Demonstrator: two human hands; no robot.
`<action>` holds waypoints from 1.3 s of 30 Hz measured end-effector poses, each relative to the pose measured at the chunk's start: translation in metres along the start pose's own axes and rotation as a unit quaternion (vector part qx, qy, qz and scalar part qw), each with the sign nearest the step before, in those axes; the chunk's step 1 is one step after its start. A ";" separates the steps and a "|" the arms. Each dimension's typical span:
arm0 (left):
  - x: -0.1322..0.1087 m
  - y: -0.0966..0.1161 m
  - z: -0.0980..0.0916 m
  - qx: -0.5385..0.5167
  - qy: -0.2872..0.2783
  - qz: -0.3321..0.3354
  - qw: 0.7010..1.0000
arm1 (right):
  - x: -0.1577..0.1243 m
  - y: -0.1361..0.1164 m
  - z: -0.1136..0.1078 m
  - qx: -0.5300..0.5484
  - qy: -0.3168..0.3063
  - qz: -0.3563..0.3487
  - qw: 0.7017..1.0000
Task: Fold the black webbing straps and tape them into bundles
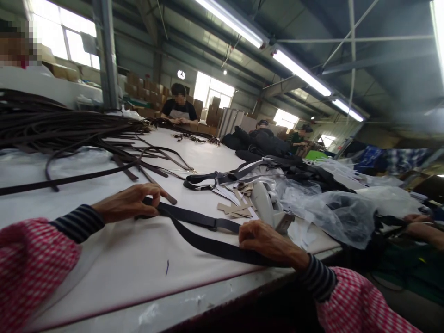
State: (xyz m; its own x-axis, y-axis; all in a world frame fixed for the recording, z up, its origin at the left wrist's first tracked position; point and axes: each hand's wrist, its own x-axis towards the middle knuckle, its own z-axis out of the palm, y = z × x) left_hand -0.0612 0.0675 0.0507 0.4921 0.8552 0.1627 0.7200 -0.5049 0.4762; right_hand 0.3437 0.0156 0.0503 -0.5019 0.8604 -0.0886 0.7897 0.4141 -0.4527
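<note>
Left hand (pixel 130 202) pinches one end of black strap (pixel 204 233) at frame centre-left; right hand (pixel 268 243) presses closed on it, lower right, on white table (pixel 114 259).

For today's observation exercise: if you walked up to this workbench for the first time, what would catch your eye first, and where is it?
First, the black webbing strap stretched across the near edge of the white table, pinched by the left hand at one end and pressed down by the right hand. Next, the big heap of dark straps piled at the far left. Crumpled clear plastic bags lie to the right.
</note>
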 end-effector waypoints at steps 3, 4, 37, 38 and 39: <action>0.009 -0.003 0.003 -0.020 -0.020 -0.027 0.999 | 0.007 0.002 -0.009 0.061 0.027 -0.008 0.998; 0.012 -0.004 0.005 -0.007 -0.023 -0.033 0.999 | 0.010 0.001 -0.009 0.074 0.033 -0.008 0.997; -0.003 -0.014 0.020 0.088 0.024 -0.014 0.996 | -0.011 0.009 0.055 -0.288 0.204 -0.184 0.917; -0.004 -0.014 0.019 0.103 0.012 -0.007 0.995 | -0.013 0.011 0.058 -0.305 0.199 -0.199 0.910; -0.004 -0.013 0.018 0.118 -0.003 0.000 0.993 | -0.013 0.012 0.059 -0.307 0.192 -0.200 0.910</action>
State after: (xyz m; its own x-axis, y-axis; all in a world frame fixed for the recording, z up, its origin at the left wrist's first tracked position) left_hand -0.0638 0.0686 0.0287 0.4938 0.8553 0.1569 0.8147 -0.5181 0.2604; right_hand 0.3390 -0.0085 -0.0066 -0.7251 0.5961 0.3449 0.6787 0.7034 0.2111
